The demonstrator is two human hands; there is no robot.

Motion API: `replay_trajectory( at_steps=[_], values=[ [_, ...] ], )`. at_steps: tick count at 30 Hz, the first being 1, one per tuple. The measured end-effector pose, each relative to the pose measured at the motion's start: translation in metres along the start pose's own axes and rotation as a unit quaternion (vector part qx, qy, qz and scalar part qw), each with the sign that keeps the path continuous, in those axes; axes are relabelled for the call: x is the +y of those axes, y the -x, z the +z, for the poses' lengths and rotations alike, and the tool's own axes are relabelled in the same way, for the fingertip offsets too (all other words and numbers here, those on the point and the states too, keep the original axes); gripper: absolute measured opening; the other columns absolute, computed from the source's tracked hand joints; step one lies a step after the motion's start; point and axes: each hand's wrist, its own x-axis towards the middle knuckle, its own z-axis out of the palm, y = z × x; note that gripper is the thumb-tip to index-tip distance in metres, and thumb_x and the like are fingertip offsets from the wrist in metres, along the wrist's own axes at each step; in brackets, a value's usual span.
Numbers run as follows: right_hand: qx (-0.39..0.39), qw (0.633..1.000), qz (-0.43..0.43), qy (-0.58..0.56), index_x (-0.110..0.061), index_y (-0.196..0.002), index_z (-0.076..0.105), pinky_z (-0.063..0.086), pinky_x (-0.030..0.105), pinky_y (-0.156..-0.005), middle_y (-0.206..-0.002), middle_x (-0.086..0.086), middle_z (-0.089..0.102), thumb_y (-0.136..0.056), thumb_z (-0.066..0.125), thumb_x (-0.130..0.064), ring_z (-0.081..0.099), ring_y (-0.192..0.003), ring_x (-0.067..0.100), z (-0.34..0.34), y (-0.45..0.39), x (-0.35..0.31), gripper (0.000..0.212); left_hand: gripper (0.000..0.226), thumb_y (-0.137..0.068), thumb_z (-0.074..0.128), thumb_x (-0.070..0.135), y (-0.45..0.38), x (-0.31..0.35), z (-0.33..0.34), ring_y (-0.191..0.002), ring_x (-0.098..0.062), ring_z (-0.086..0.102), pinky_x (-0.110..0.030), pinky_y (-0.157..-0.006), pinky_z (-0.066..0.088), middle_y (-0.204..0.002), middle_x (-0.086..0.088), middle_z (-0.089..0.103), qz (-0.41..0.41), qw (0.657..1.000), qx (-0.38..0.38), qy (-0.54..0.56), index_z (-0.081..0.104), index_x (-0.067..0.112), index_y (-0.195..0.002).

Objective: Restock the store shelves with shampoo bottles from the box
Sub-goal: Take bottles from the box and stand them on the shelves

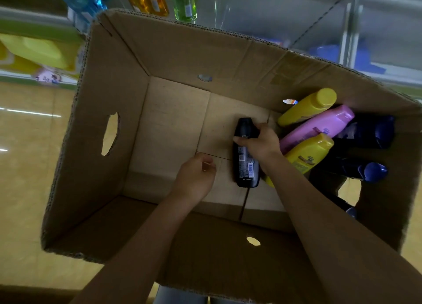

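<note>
Left half of the cardboard box [109, 80] lay bare to its floor, open from above. Right side crowded with yellow bottles [307, 107], a pink bottle [319, 126] and dark blue bottles [365, 132], blocking reach there. Box walls hemmed every side.

Glossy tan floor [27, 166] at left; yellow jugs [43, 50] w/ cartoon sticker [48, 77] nearby.
</note>
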Motion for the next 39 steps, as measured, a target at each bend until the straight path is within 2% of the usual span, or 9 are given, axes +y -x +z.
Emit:
replay_trajectory(
  at_steps=[4,9,14,18,21,24,27,32,39],
  values=[
    [-0.034,0.998,0.018,-0.047,-0.007,-0.135,0.047,0.051,0.035,-0.091,-0.126,0.007,0.058,-0.077,0.08,-0.02,0.057,-0.114,0.026,-0.007,0.006,-0.002,0.068,0.025,-0.096,0.048,0.022,0.001,-0.005,0.002,-0.095,-0.012,0.053,-0.022,-0.074,0.039,-0.109,0.0,0.059,-0.014,1.0,-0.008,0.011,0.059,0.017,-0.118],
    [-0.089,0.976,0.022,-0.196,-0.003,-0.112,0.061,0.051,0.017,-0.061,-0.091,0.001,0.066,-0.079,0.077,-0.012,0.065,-0.082,0.013,-0.021,0.031,-0.013,0.037,0.022,-0.095,0.049,0.022,0.014,0.0,0.002,-0.102,-0.016,0.057,-0.025,-0.082,0.043,-0.112,-0.004,0.063,-0.033,0.998,-0.005,0.049,0.06,0.019,-0.113],
    [-0.112,0.962,-0.034,-0.247,-0.005,-0.11,0.066,0.053,0.034,-0.088,-0.099,0.006,0.072,-0.077,0.079,-0.015,0.068,-0.094,0.02,-0.048,0.069,-0.042,0.037,0.012,-0.095,0.049,0.036,0.055,0.028,-0.015,-0.104,-0.012,0.061,-0.04,-0.098,0.048,-0.108,0.006,0.065,0.021,0.986,-0.003,0.167,0.06,0.033,-0.098],
    [-0.119,0.947,-0.082,-0.288,-0.003,-0.11,0.065,0.053,0.039,-0.092,-0.099,0.009,0.072,-0.077,0.079,-0.018,0.069,-0.096,0.023,-0.077,0.117,-0.073,0.04,0.031,-0.088,0.054,0.048,0.104,0.057,-0.037,-0.102,-0.006,0.064,-0.029,-0.094,0.049,-0.108,0.011,0.068,0.079,0.977,-0.075,0.182,0.059,0.032,-0.113],
    [-0.125,0.936,-0.109,-0.311,-0.002,-0.114,0.063,0.053,0.038,-0.092,-0.101,0.009,0.073,-0.077,0.078,-0.016,0.069,-0.098,0.024,-0.098,0.161,-0.093,0.042,0.024,-0.087,0.061,0.034,0.143,0.074,-0.05,-0.099,-0.006,0.066,-0.018,-0.086,0.051,-0.106,0.009,0.071,0.101,0.97,-0.119,0.189,0.063,0.029,-0.111],
    [-0.121,0.93,-0.141,-0.315,-0.002,-0.114,0.064,0.054,0.023,-0.068,-0.094,0.006,0.072,-0.08,0.076,-0.017,0.07,-0.079,0.015,-0.12,0.207,-0.11,0.039,0.032,-0.087,0.061,0.019,0.178,0.082,-0.062,-0.105,-0.017,0.066,-0.028,-0.093,0.051,-0.112,-0.003,0.071,0.129,0.96,-0.131,0.21,0.062,0.016,-0.118],
    [-0.111,0.923,-0.169,-0.327,-0.004,-0.114,0.063,0.044,0.014,-0.048,-0.089,0.002,0.069,-0.083,0.073,-0.017,0.065,-0.068,0.01,-0.139,0.254,-0.125,0.035,0.046,-0.077,0.064,0.026,0.216,0.088,-0.075,-0.107,-0.019,0.065,-0.032,-0.095,0.05,-0.112,-0.004,0.07,0.168,0.951,-0.135,0.22,0.06,0.013,-0.12],
    [-0.105,0.915,-0.211,-0.328,-0.006,-0.112,0.065,0.053,0.032,-0.082,-0.093,0.002,0.07,-0.088,0.068,-0.023,0.067,-0.086,0.014,-0.16,0.322,-0.142,0.03,0.049,-0.076,0.066,0.029,0.277,0.096,-0.097,-0.106,-0.014,0.065,-0.037,-0.099,0.048,-0.112,0.003,0.071,0.22,0.946,-0.124,0.202,0.058,0.02,-0.123],
    [-0.095,0.911,-0.27,-0.297,-0.011,-0.114,0.066,0.05,0.038,-0.094,-0.098,0.002,0.072,-0.092,0.063,-0.028,0.068,-0.092,0.016,-0.188,0.391,-0.16,0.028,0.048,-0.076,0.064,0.022,0.338,0.111,-0.116,-0.106,-0.019,0.066,-0.026,-0.089,0.053,-0.112,-0.004,0.071,0.275,0.921,-0.133,0.243,0.058,0.012,-0.123]
  ],
)
